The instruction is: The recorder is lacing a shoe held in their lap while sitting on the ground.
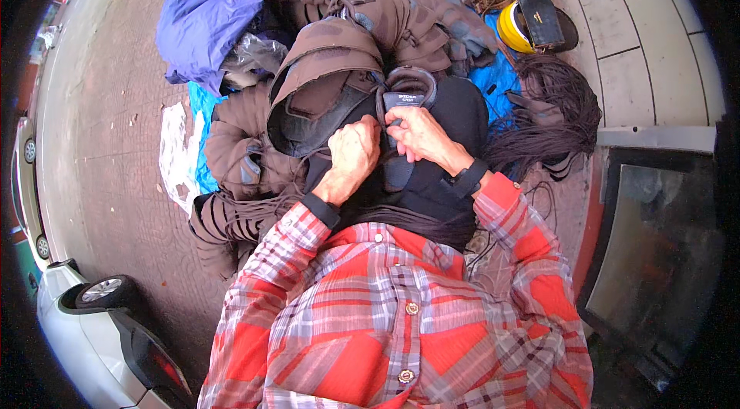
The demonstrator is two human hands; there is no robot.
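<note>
On my lap, over dark trousers (456,112), lies what looks like a brown and dark grey shoe upper with a padded collar (412,79) and a printed tongue label. My right hand (424,135) is closed at its tongue, fingers and thumb bent together. Close beside it, my left hand (356,151) is curled into a fist; what its fingers hold is hidden. Just beyond the left hand, a nested stack of brown uppers (327,62) gapes toward me, its grey lining showing. Long dark cords (385,216) lie across my lap below both hands.
More stacked brown uppers (239,139) surround me on a blue sheet (202,170). A purple cloth bundle (202,31) lies far left. At right are a bundle of dark laces (551,116), a yellow round container (510,30) and a black box (541,20). Parked cars (96,332) stand left.
</note>
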